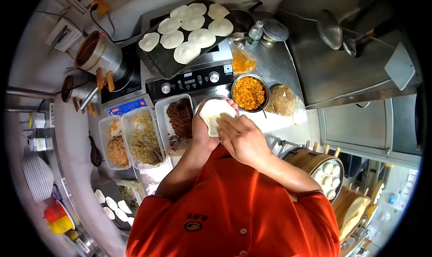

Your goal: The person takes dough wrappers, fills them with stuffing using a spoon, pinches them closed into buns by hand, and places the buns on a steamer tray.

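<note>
A flat round of white dough [213,115] lies across the palm of my left hand [203,135], whose fingertips curl up around its far edge. My right hand [246,142] rests on top, its fingers stretched out and pressing on the dough's surface. Just right of the hands stands a metal bowl of orange chopped filling [248,93] with a utensil handle sticking out. To the left is a clear tub of dark brown filling [180,117]. Several flat dough rounds [201,38] are spread on a black griddle [157,64] beyond the hands.
Tubs of greenish filling [145,138] and shredded brown filling [117,151] stand at the left. A pot [108,54] sits on the back-left cooker. A water bottle [255,33] and a bagged brown lump [283,100] are at right. A steamer of buns [327,176] stands lower right.
</note>
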A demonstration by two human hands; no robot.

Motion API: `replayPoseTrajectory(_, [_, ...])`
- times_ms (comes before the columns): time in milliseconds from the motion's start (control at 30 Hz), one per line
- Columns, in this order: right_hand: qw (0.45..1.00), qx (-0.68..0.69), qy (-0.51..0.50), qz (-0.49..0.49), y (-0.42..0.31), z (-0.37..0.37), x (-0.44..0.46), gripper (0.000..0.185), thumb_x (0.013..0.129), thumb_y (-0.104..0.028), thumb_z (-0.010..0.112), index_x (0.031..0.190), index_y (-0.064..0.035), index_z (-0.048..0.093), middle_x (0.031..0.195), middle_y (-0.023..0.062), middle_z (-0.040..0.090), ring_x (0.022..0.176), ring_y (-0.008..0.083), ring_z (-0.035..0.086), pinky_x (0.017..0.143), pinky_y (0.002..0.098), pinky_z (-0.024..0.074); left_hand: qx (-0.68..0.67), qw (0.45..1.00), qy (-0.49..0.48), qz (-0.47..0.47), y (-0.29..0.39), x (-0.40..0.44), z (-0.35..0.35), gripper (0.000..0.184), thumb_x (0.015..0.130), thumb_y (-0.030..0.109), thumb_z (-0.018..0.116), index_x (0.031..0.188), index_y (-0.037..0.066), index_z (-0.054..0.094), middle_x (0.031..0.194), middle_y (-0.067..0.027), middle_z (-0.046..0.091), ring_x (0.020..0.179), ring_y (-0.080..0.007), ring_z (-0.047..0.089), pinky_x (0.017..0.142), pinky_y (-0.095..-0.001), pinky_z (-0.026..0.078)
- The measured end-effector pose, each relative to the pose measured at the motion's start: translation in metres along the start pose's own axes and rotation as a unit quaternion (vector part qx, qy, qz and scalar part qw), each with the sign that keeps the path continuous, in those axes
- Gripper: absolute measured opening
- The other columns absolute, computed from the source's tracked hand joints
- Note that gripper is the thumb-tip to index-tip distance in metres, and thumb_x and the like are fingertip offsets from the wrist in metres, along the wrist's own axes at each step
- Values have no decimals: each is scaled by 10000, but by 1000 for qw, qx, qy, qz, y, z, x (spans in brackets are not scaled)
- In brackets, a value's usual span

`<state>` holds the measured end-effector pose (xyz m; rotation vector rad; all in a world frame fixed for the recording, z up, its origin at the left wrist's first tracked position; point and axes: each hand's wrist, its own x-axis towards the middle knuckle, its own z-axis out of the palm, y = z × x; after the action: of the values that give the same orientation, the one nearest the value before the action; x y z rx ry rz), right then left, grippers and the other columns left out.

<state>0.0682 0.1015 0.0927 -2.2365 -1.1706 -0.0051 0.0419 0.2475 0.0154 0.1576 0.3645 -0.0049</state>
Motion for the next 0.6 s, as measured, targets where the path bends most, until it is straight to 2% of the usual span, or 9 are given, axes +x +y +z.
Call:
replayPoseTrajectory(133, [991, 131, -17, 1, 12, 2, -12, 117, 858, -118, 706, 907, -15, 678, 1013, 152, 710, 934, 342, 679, 881, 401, 544, -11, 992, -109, -63, -11, 5, -19, 589, 1063, 463, 308, 1110, -21, 639, 1168, -177, 667, 1125, -335, 625, 1035, -449, 476])
replayPoseTrajectory(233, [995, 31, -16, 92, 40, 13, 4, 174, 880, -156, 689, 917, 7, 640, 878, 183, 650, 864, 372, 636, 792, 465, 529, 31, 999, 18, -39, -21, -6, 1, 582, 1055, 472, 353, 1209, -26, 611, 1215, -183, 646, 1180, -315, 604, 1071, -434, 447])
replayPoseTrajectory(300, [997, 34, 29, 70, 49, 13, 4, 233, 898, -197, 704, 948, 12, 616, 873, 201, 625, 840, 389, 613, 754, 452, 524, -2, 999, 21, -43, -21, -3, 0, 592, 1048, 466, 356, 1277, -31, 581, 1260, -197, 640, 1229, -340, 588, 1095, -453, 431])
replayPoseTrajectory(333, [987, 53, 81, 129, 47, 7, 3, 265, 901, -216, 718, 980, 16, 620, 873, 195, 617, 841, 379, 612, 750, 437, 525, 9, 1000, -13, -11, -20, -5, 5, 585, 1042, 459, 366, 1281, -31, 579, 1279, -204, 634, 1240, -350, 582, 1100, -454, 428])
replayPoseTrajectory(433, [940, 179, 140, 255, 52, 21, -15, 335, 918, -282, 758, 1007, 13, 625, 880, 134, 637, 842, 257, 639, 722, 362, 533, 3, 999, -42, 35, -21, -6, -2, 578, 1030, 438, 375, 1302, -35, 567, 1342, -225, 605, 1284, -380, 554, 1122, -469, 409])
replayPoseTrajectory(467, [848, 391, 46, 355, 55, 28, -25, 319, 934, -278, 750, 987, 7, 615, 880, 100, 650, 835, 200, 638, 711, 332, 532, 23, 998, -18, 63, -25, -5, -4, 582, 1027, 436, 379, 1321, -33, 560, 1344, -224, 605, 1288, -375, 553, 1123, -462, 408])
replayPoseTrajectory(500, [696, 576, -45, 427, 61, 36, -34, 307, 950, -274, 742, 968, 0, 605, 881, 67, 662, 828, 143, 636, 700, 302, 530, 45, 995, 1, 89, -28, -1, -4, 587, 1023, 433, 383, 1340, -32, 553, 1347, -223, 605, 1292, -369, 551, 1125, -456, 407])
replayPoseTrajectory(567, [691, 589, -19, 419, 70, 50, -45, 292, 980, -270, 711, 951, -4, 594, 893, 37, 687, 814, 79, 627, 684, 255, 521, 68, 996, 0, 60, -33, -4, 2, 580, 1032, 411, 383, 1385, -26, 531, 1340, -194, 614, 1284, -315, 563, 1107, -418, 423])
replayPoseTrajectory(600, [744, 547, 6, 384, 75, 50, -47, 249, 988, -239, 700, 924, -24, 591, 885, 23, 678, 810, 68, 619, 675, 244, 510, 156, 986, 14, 58, -33, -4, -4, 569, 1042, 395, 376, 1396, -27, 521, 1328, -174, 622, 1261, -277, 578, 1088, -399, 434])
